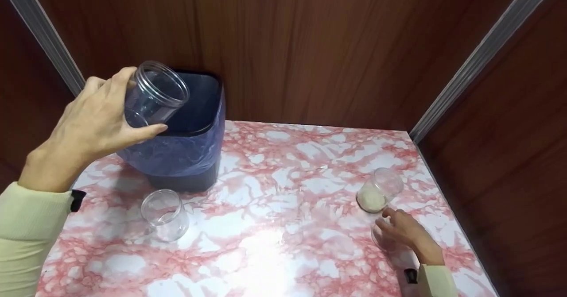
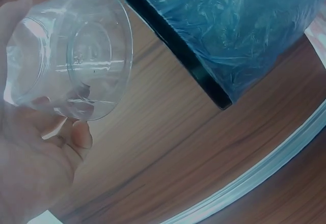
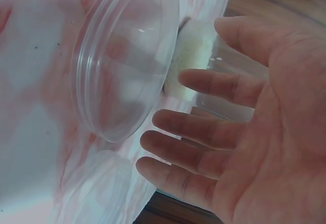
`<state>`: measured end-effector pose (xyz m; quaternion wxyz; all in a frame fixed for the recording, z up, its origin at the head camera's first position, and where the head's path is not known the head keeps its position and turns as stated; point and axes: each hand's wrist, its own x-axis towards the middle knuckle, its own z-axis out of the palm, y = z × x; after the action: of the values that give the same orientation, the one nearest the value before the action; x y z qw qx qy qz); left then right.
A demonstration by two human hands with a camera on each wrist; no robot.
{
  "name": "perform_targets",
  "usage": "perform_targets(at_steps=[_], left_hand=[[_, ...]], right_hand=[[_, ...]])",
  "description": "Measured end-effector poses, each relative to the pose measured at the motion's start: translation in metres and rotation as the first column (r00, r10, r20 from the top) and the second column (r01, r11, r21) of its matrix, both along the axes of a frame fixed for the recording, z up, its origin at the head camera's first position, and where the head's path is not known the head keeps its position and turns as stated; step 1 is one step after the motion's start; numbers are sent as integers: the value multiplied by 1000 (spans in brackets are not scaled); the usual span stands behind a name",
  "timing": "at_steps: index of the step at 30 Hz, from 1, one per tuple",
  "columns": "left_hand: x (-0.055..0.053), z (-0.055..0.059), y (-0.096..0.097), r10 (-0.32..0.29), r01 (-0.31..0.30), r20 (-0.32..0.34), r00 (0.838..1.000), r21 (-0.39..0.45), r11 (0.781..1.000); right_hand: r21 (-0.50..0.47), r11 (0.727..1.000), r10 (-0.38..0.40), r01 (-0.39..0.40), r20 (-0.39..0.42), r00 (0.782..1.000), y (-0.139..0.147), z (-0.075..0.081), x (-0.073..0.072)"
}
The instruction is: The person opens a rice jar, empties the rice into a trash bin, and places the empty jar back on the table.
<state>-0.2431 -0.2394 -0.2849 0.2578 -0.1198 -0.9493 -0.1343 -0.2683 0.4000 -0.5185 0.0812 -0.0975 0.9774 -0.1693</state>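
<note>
My left hand point(image 1: 95, 115) grips a clear plastic jar point(image 1: 155, 98) by its side, above the bin at the left. The jar is tilted, its wide mouth uncovered, and no contents show in it. In the left wrist view, its round base point(image 2: 94, 53) faces the camera. At the right, my right hand point(image 1: 405, 230) hovers near a clear lid point(image 3: 127, 56), with its fingers apart and loosely bent. Behind that lid stands a clear jar point(image 1: 374, 195) with pale contents at the bottom. A second clear lid point(image 3: 97, 188) lies beside the first one.
A dark bin point(image 1: 184, 182) lined with a bluish plastic bag point(image 1: 186, 155) stands at the back left. In front of it is another clear jar point(image 1: 166, 217) on the red-and-white marbled table point(image 1: 283, 177). Brown wood panels point(image 1: 288, 49) enclose the back and sides.
</note>
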Motion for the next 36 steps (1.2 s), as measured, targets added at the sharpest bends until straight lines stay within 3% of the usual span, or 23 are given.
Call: perform_targets(at_steps=[7,12,15,19,24,29,36], left_hand=[[11,-6,6,-36,40,-60,998,55,998],[18,-15,12,-39,42,-35,999,111,993],[22,-23,18,-66,73,-56,996,116,991],[27,-40,27,-145,161,-135,980,110,981],[34,-68,42,-218,240,-156,963,144,960],[39,-96,57,-237,262,-145,961,184,947],[44,-126,68,-219,256,-172,960,235,938]], right_hand=[[-20,999,33,-34,-70,997,5,6,0],[-17,999,26,-28,-92,995,9,12,0],[-7,1000,1,-2,-95,996,11,17,2],[21,999,-25,27,-85,996,16,25,1],[18,998,-59,61,-87,994,25,39,-3],[26,996,-79,84,-166,983,30,53,-6],[23,992,-118,125,-191,974,24,71,-12]])
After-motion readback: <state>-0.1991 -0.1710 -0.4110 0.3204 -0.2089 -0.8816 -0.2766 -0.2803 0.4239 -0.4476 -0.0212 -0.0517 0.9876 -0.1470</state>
